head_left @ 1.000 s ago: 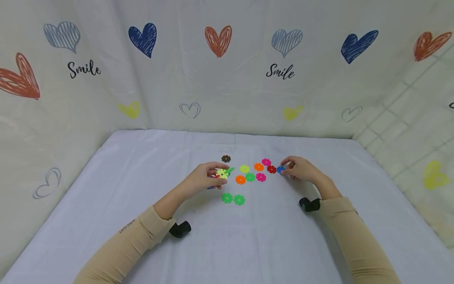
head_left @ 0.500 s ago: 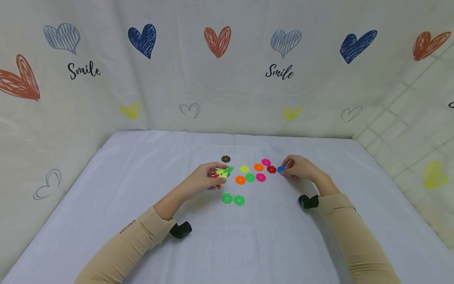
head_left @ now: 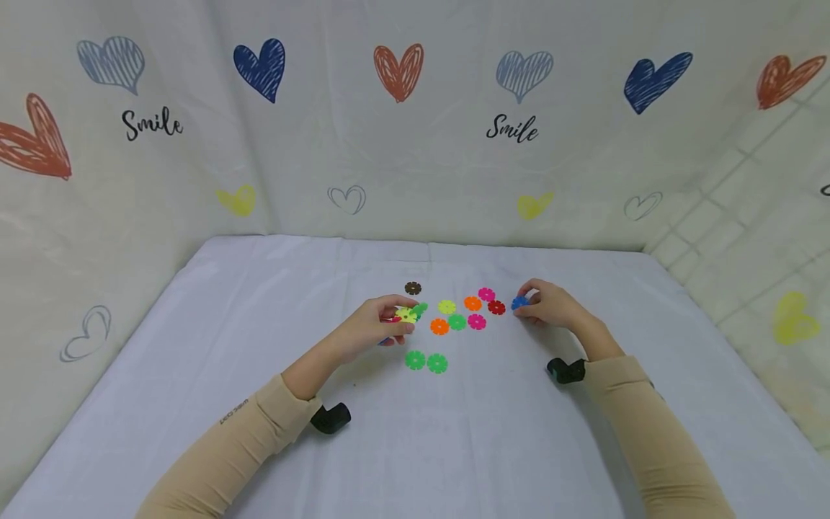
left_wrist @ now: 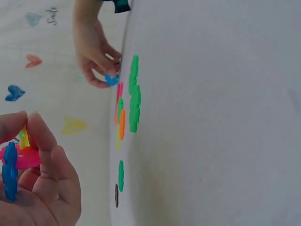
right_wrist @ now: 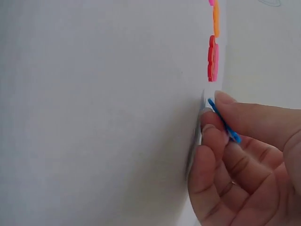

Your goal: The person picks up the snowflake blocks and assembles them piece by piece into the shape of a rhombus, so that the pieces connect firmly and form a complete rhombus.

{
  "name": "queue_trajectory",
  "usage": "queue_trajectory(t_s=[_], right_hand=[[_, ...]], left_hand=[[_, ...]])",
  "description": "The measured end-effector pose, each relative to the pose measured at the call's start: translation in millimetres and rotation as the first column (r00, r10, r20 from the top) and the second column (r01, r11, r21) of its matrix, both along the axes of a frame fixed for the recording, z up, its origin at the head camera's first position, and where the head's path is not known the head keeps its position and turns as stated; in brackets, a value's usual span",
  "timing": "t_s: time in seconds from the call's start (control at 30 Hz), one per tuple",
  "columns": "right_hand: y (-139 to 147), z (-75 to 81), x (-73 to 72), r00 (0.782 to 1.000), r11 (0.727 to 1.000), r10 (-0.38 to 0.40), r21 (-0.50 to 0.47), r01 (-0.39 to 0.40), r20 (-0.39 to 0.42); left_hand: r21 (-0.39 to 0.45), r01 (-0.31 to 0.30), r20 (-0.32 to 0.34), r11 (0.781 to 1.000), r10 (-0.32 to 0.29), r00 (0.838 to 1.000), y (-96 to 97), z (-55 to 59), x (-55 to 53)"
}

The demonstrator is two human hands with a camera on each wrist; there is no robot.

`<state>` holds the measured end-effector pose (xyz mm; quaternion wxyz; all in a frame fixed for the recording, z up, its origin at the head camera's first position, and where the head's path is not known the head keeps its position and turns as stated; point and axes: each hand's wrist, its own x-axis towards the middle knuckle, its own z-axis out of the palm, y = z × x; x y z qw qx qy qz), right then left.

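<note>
My left hand point(head_left: 372, 328) holds a cluster of joined notched plastic discs above the table. A yellow disc point(head_left: 405, 315) shows between its thumb and fingers in the head view. The left wrist view shows a blue disc point(left_wrist: 10, 172) and a pink disc point(left_wrist: 28, 158) in the same cluster. At the right of the loose discs, my right hand point(head_left: 551, 303) pinches a single blue disc point(head_left: 520, 303) between thumb and fingers. In the right wrist view this blue disc point(right_wrist: 225, 122) is tilted, and the fingers are low by the cloth.
Between the hands lie loose discs, among them orange point(head_left: 439, 326), red point(head_left: 496, 308) and pink point(head_left: 476, 321). Two green discs point(head_left: 426, 362) lie nearer, and a brown disc point(head_left: 413, 288) lies farther back. White cloth point(head_left: 454, 447) covers the table. A printed curtain point(head_left: 428, 166) stands behind.
My right hand has shifted slightly right and away with the blue disc, which is now apart from the red one and turned more to view. My left hand has barely moved.
</note>
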<state>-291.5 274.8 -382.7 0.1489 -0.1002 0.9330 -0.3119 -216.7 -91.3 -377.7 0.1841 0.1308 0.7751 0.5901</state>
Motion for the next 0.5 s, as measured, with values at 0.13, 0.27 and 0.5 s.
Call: queue_trajectory(t_s=[0.13, 0.27, 0.5], right_hand=[[0.5, -0.2, 2.0, 0.999, 0.999, -0.027, -0.024, 0.026, -0.040], [-1.2, 1.7, 4.8, 0.997, 0.998, -0.034, -0.057, 0.030, -0.071], [-8.0, 3.7, 11.0, 0.995, 0.986, -0.065, -0.160, 0.051, -0.080]], left_hand=[[0.013, 0.004, 0.002, 1.000, -0.004, 1.000, 0.1, -1.9, -1.1], [0.014, 0.007, -0.004, 1.000, -0.007, 1.000, -0.2, -3.6, -2.1], [0.021, 0.011, -0.012, 1.000, -0.011, 1.000, 0.8, -2.7, -1.9]])
